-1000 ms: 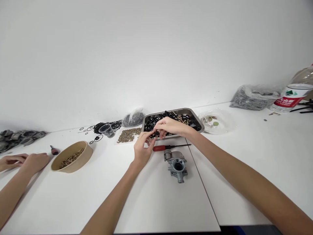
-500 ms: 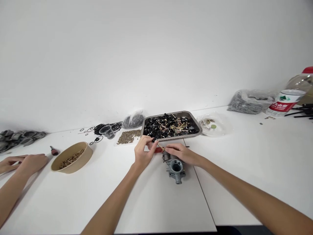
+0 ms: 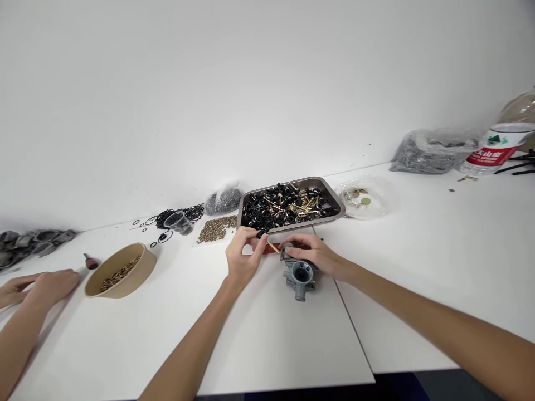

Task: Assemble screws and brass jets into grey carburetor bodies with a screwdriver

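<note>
A grey metal carburetor [image 3: 300,288] lies on the white table with its round bore facing me. My right hand [image 3: 315,255] is closed around its far side, thumb resting near the top, and covers part of the body. Between thumb and fingers, my left hand [image 3: 243,256] pinches a thin brass rod with a black cap [image 3: 273,245]. The rod's free end points at the carburetor's left upper end; whether it touches cannot be made out. Behind the rod lies a red object [image 3: 270,249], partly hidden by my hands.
A metal tray [image 3: 339,214] of black-capped brass rods stands behind my hands. To the left are small brass parts [image 3: 215,229], a plastic cup [image 3: 179,222], a tan bowl [image 3: 146,262], a screwdriver [image 3: 90,262] and another person's hands [image 3: 52,287]. Rightward are plastic bags [image 3: 387,203] and a bottle [image 3: 493,150].
The view has shifted and tilted slightly. My right fingers have moved from by the rod's end onto the carburetor. My left hand still pinches the rod, its end now beside the carburetor.
</note>
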Demonstrator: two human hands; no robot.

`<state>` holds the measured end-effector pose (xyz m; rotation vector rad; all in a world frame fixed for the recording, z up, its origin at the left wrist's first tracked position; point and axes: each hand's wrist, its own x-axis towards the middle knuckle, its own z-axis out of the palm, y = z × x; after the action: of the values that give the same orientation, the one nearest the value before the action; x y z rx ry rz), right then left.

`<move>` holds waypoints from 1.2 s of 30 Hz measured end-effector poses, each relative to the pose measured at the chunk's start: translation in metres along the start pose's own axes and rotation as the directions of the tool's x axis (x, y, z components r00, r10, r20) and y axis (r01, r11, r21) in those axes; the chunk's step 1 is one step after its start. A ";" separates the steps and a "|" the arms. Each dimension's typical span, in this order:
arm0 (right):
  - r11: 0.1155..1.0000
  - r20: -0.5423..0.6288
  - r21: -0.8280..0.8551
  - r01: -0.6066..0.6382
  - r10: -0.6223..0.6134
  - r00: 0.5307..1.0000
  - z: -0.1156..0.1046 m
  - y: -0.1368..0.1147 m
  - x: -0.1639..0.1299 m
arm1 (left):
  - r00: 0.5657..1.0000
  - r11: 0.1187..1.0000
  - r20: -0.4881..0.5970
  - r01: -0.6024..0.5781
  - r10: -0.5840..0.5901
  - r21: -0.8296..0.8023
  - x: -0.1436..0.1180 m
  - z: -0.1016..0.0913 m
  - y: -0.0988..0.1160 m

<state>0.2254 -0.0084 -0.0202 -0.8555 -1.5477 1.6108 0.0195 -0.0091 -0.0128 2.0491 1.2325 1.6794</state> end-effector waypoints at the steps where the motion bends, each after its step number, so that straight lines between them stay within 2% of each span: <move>1: 1.000 -0.043 0.013 0.004 -0.003 0.999 0.001 0.000 0.000 | 1.000 1.000 0.004 -0.001 0.001 -0.002 0.000 0.000 0.000; 7: 0.994 -0.257 -0.015 0.111 -0.112 0.960 0.004 -0.002 -0.002 | 1.000 1.000 0.002 -0.029 0.029 0.004 -0.001 0.001 0.001; 11: 0.990 -0.332 0.041 0.134 -0.113 0.937 0.004 -0.001 -0.002 | 0.999 0.999 0.021 -0.042 0.042 0.002 -0.002 0.002 0.001; 16: 0.989 -0.341 0.072 0.128 -0.096 0.935 0.005 -0.002 -0.002 | 0.998 0.999 0.028 -0.050 0.050 0.004 -0.004 0.003 -0.001; 21: 0.991 -0.350 0.018 0.132 -0.117 0.929 0.006 -0.004 -0.004 | 0.999 0.999 0.016 -0.050 0.049 0.015 -0.005 0.003 -0.001; 27: 0.986 -0.352 0.075 0.146 -0.111 0.929 0.007 -0.006 -0.005 | 0.996 0.995 0.000 -0.094 0.094 0.023 -0.003 0.004 -0.002; 36: 0.979 -0.429 0.101 0.174 -0.115 0.896 0.011 -0.006 -0.006 | 0.997 0.997 0.011 -0.079 0.079 0.009 -0.004 0.007 0.000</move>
<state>0.2200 -0.0194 -0.0143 -0.9176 -1.1520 1.3007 0.0262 -0.0099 -0.0182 2.1357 1.1725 1.6972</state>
